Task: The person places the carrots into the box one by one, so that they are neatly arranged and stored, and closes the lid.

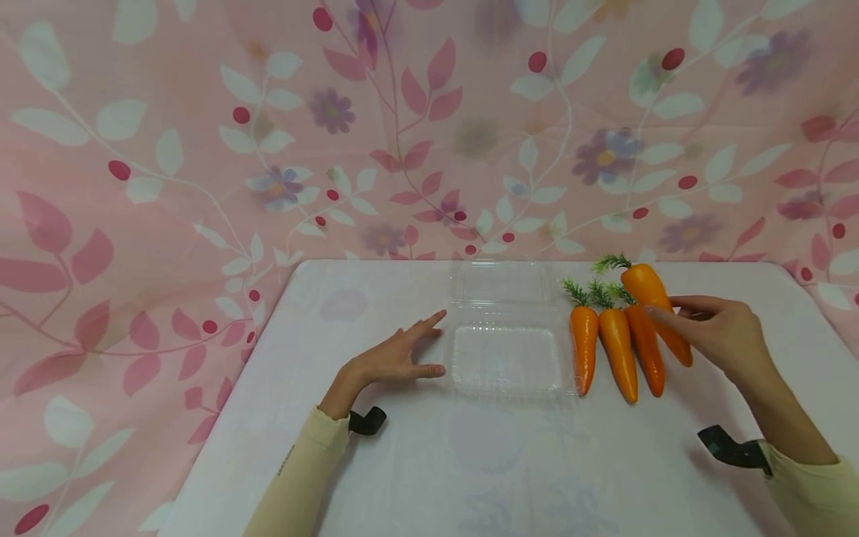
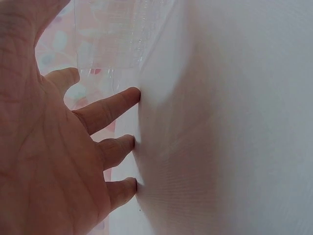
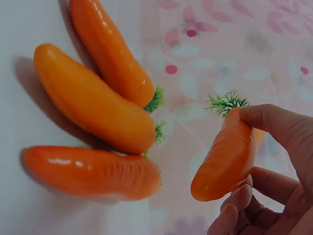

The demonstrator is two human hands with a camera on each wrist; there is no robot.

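Note:
My right hand pinches an orange toy carrot with a green leafy top, thumb on one side and fingers on the other. In the right wrist view the held carrot is raised off the table, tip toward the camera. Three more carrots lie side by side just left of it, tops pointing away. A clear plastic clamshell box sits with its lid laid back, left of the carrots. Beside the box's left edge, my left hand has its fingers spread; in the left wrist view its fingertips meet the white tabletop.
A white-covered table carries everything. Behind it hangs a pink floral cloth, right at the table's back edge. Black wrist cameras stick out from both sleeves.

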